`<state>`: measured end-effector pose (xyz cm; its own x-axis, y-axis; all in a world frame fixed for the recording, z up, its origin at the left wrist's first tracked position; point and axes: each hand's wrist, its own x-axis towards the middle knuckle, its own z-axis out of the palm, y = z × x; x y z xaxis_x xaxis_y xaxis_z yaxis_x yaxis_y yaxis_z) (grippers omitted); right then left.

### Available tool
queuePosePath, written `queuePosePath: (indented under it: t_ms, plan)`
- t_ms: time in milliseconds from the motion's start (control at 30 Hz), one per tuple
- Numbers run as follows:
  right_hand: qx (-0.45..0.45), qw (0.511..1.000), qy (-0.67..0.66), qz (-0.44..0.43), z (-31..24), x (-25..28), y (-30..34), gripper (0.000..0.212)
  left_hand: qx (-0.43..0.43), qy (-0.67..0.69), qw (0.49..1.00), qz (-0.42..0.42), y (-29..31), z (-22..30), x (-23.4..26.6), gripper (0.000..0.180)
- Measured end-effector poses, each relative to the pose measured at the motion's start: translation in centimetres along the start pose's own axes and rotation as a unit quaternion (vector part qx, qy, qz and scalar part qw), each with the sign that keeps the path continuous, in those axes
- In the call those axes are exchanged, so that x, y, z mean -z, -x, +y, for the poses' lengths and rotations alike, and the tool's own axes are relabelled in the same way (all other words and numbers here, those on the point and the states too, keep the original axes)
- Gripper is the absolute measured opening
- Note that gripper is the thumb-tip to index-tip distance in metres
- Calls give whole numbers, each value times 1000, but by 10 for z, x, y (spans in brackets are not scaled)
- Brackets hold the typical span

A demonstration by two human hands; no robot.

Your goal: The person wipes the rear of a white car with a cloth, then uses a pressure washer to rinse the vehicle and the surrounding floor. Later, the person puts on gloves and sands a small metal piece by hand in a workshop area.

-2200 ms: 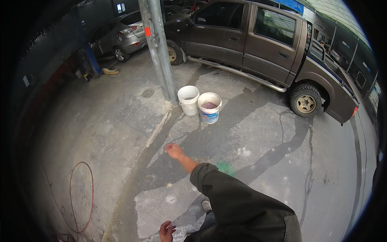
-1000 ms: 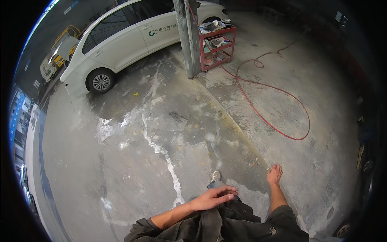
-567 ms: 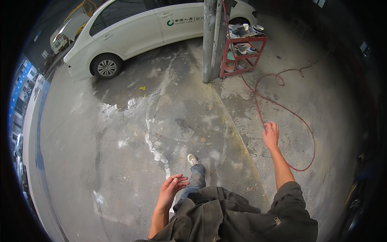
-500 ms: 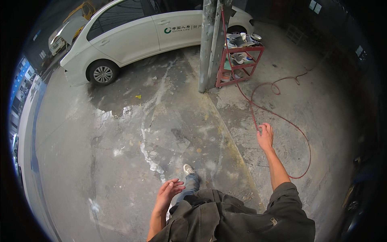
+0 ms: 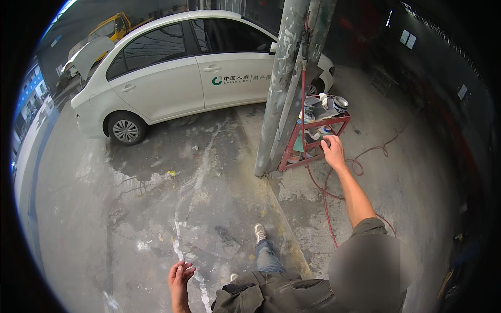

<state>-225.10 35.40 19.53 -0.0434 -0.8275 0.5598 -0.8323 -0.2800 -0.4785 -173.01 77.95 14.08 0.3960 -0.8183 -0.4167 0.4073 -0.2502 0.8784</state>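
Note:
My right hand (image 5: 334, 152) reaches forward in front of a red metal shelf cart (image 5: 327, 124), its fingers loosely bent with nothing visible between them. Whether the fingertips touch the cart cannot be told. On the cart's top lie a round tin (image 5: 341, 104), a white crumpled cloth or paper (image 5: 323, 100) and other small items; more containers fill the lower shelves. Low at the left, my left hand (image 5: 180, 273) hangs over the floor, fingers slightly curled and apart, holding nothing. A thin red hose (image 5: 327, 213) runs down the pillar (image 5: 283, 88) and loops over the floor behind my right forearm.
A white car (image 5: 167, 99) with its rear lid raised stands beyond the pillar. The concrete floor (image 5: 151, 219) has a wet dark patch, white streaks and a small yellow scrap (image 5: 171, 172). A yellow vehicle (image 5: 110, 27) stands farther back at the left.
I have stepped closer to the pillar and cart. My right hand has moved from over the floor by the hose to in front of the cart; my left hand has swung lower left.

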Motion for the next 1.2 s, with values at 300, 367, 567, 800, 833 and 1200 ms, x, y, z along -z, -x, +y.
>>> queuePosePath:
  t_ms: [300,367,567,800,833,1200]
  plan:
    - [43,988,-103,103,14,-98,-349,38,6,99,987,130,-70,-32,-126,35]
    - [63,981,-76,165,40,-125,-396,53,26,65,990,126,-86,-8,-163,32]
    - [21,984,-117,133,70,-168,-429,53,13,42,979,197,-114,24,-202,30]
    - [-4,928,-318,195,62,-159,-440,49,41,32,990,132,-160,37,-247,34]
    - [26,925,-298,234,50,-150,-436,47,46,30,991,120,-164,39,-250,35]
    - [44,929,-337,147,-102,-85,-302,62,66,15,996,52,-226,54,-220,35]
